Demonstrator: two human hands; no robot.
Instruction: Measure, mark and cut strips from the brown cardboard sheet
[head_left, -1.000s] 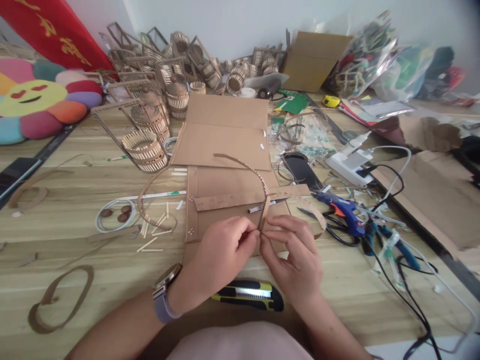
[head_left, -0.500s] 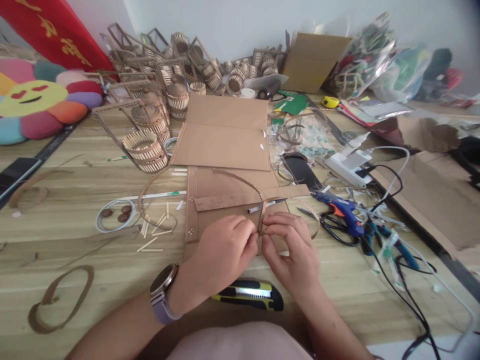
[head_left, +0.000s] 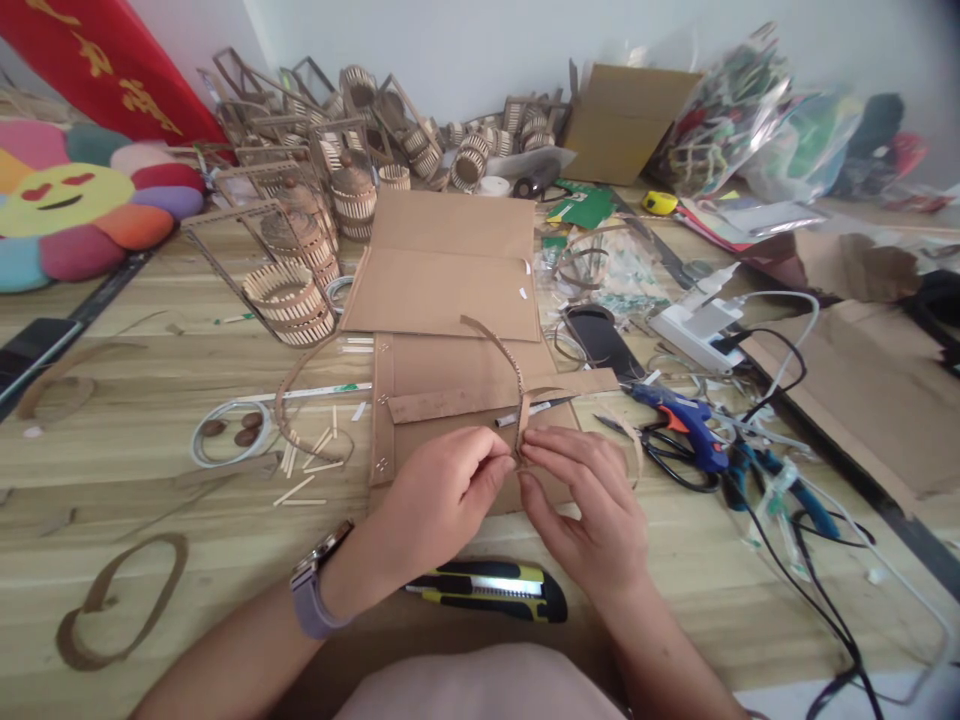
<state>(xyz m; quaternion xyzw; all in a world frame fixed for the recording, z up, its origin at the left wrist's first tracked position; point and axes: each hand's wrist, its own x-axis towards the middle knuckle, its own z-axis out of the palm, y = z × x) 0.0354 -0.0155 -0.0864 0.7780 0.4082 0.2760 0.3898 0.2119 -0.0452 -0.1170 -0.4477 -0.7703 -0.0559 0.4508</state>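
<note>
My left hand point(head_left: 454, 485) is closed, its thumb and forefinger pinching the near end of a thin curved cardboard strip point(head_left: 504, 347). Close beside it, my right hand point(head_left: 585, 490) is closed on the same strip, fingertips against its right side. The strip's free end arcs away and to the left above a brown cardboard sheet point(head_left: 450, 362). Behind the fingers, a flat cardboard piece point(head_left: 435, 403) and a pen point(head_left: 510, 419) lie on that sheet. A yellow and black utility knife point(head_left: 495, 590) rests below my hands. What lies between the fingertips is mostly hidden.
Loose sticks point(head_left: 322, 450) and a white ring holding brown balls point(head_left: 244, 430) lie to the left. On the right are a blue glue gun point(head_left: 690, 425), pliers point(head_left: 795, 490), cables and a power strip point(head_left: 697, 330). Small slatted buckets point(head_left: 291, 303) stand behind.
The strip's free end has swung to the right and farther up. My right hand's fingers have straightened somewhat against the strip. My left wrist has shifted slightly left.
</note>
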